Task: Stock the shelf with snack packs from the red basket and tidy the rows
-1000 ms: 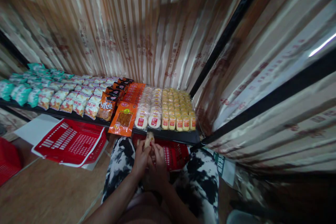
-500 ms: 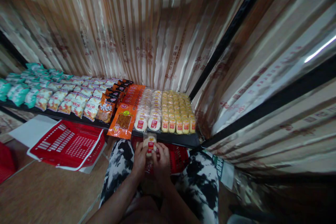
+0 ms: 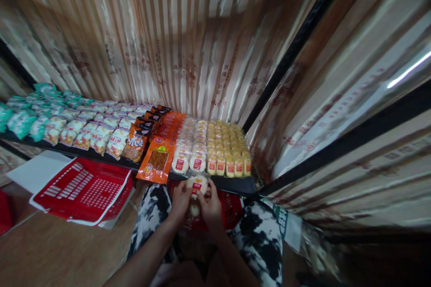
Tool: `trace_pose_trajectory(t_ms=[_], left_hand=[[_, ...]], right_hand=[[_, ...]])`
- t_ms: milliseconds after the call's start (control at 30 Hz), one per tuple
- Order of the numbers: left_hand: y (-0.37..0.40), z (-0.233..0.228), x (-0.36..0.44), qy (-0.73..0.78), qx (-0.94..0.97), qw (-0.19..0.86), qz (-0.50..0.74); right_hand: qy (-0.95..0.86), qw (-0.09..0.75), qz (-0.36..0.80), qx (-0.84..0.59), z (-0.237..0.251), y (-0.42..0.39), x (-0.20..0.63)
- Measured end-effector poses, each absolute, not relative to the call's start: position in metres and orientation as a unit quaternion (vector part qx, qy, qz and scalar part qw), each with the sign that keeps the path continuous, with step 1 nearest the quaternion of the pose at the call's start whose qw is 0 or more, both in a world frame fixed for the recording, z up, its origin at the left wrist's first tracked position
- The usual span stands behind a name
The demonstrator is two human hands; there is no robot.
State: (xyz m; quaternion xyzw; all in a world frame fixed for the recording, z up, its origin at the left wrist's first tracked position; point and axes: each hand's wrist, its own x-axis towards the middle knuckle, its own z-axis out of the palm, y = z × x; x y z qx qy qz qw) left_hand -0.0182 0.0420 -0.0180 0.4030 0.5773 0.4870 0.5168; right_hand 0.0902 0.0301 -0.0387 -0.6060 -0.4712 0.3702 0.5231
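Observation:
Between my knees, my left hand (image 3: 181, 197) and my right hand (image 3: 209, 202) hold a wrapped round cracker pack (image 3: 198, 183), white with a red label, by its two sides. It is just in front of the shelf's edge. Behind it stand rows of similar white round packs (image 3: 197, 161). To their right are rows of yellow wrapped snacks (image 3: 230, 166). An orange snack bag (image 3: 156, 159) lies left of the white packs. Under my hands a red basket (image 3: 232, 206) shows in part, with another pale round pack (image 3: 194, 209) in it.
The black shelf (image 3: 232, 184) runs across, its left part carrying brown-orange bags (image 3: 135, 141), white bags (image 3: 88, 135) and green bags (image 3: 22, 122). A red basket (image 3: 89, 188) with a white handle sits on the floor at left. Black posts (image 3: 289, 63) and a striped curtain (image 3: 188, 45) stand behind.
My hands have lifted the round pack slightly toward the shelf and turned its face more toward me. The view has shifted a little.

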Motion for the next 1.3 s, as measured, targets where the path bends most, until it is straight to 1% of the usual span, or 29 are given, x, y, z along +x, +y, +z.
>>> trace_pose_trajectory(t_ms=[233, 400, 500, 700, 967, 1300], left_hand=[[0.048, -0.014, -0.016, 0.619, 0.471, 0.404, 0.482], [0.044, -0.015, -0.015, 0.634, 0.546, 0.292, 0.463], [0.043, -0.017, -0.015, 0.619, 0.6, 0.254, 0.438], [0.046, -0.022, -0.019, 0.602, 0.683, 0.172, 0.375], [0.056, -0.035, -0.026, 0.585, 0.726, 0.138, 0.336], [0.058, -0.04, -0.029, 0.591, 0.72, 0.151, 0.329]], right_hand=[[-0.502, 0.504, 0.325, -0.623, -0.03, 0.05, 0.097], [-0.525, 0.477, 0.252, -0.659, -0.023, 0.067, 0.101], [-0.539, 0.468, 0.204, -0.67, -0.023, 0.076, 0.102], [-0.568, 0.439, 0.157, -0.678, -0.026, 0.085, 0.098], [-0.588, 0.42, 0.106, -0.683, -0.028, 0.085, 0.097], [-0.596, 0.422, 0.092, -0.677, -0.028, 0.089, 0.094]])
